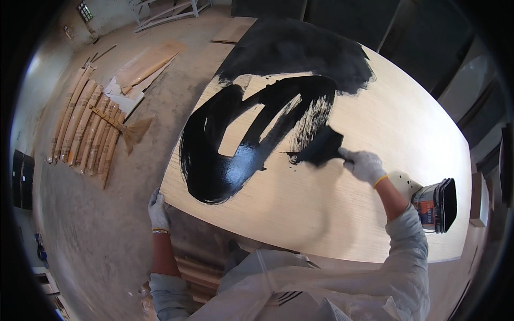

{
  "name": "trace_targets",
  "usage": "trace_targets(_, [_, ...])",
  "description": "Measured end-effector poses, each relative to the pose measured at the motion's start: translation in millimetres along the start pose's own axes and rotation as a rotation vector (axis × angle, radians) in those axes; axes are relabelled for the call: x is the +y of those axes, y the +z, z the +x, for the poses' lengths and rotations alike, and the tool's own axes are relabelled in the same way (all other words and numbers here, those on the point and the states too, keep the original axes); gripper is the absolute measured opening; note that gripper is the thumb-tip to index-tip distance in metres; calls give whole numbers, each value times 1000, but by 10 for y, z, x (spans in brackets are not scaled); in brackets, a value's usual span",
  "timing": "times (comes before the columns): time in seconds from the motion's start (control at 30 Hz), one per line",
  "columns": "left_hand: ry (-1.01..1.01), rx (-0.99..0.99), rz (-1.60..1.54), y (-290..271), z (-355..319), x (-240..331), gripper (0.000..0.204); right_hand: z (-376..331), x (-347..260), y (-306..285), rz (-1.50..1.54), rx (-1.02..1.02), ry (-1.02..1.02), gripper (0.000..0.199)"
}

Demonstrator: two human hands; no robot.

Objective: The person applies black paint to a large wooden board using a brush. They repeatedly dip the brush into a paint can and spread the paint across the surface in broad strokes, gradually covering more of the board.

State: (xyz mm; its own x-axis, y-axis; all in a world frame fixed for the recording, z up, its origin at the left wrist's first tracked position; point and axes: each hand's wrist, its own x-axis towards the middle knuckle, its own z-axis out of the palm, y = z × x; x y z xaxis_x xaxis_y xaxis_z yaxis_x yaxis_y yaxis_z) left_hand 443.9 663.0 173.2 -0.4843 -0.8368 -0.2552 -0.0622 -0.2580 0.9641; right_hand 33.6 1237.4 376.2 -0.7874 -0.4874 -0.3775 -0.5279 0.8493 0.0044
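A large pale wooden board (300,219) lies in front of me, with glossy black paint (230,155) spread over it in broad looping strokes. My right hand (365,166), in a white knit glove, is closed round the handle of a wide black paintbrush (321,147). The brush head, slightly blurred, is at the lower end of a thin streaky patch of paint. At the board's near left corner, my gloved left hand (159,211) has its fingers closed on the edge. A black paint bucket (436,206) stands on the board, right of my right hand.
The board's far end has a duller black coat (300,51). Long brown wrapped bundles (80,125) lie on the floor at left, with a broom (136,131) across them. Dark panels (428,51) stand behind the board. A metal frame (168,13) is at the back.
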Motion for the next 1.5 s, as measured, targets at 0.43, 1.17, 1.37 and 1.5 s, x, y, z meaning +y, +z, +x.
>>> trace_targets(0.43, [-90,-55,-56,96,-38,121,43,-443,-1367,204,-109,-96,-300,55])
trace_targets(1.17, [326,133,409,716,74,-153,30,1060,-1418,-128,34,256,102,38])
trace_targets(1.37, [230,393,322,711,-21,15,34,428,-2488,-131,-137,50,-318,46])
trace_targets(1.5, [262,344,399,815,-22,19,36,1149,-1940,-288,-36,210,-113,41])
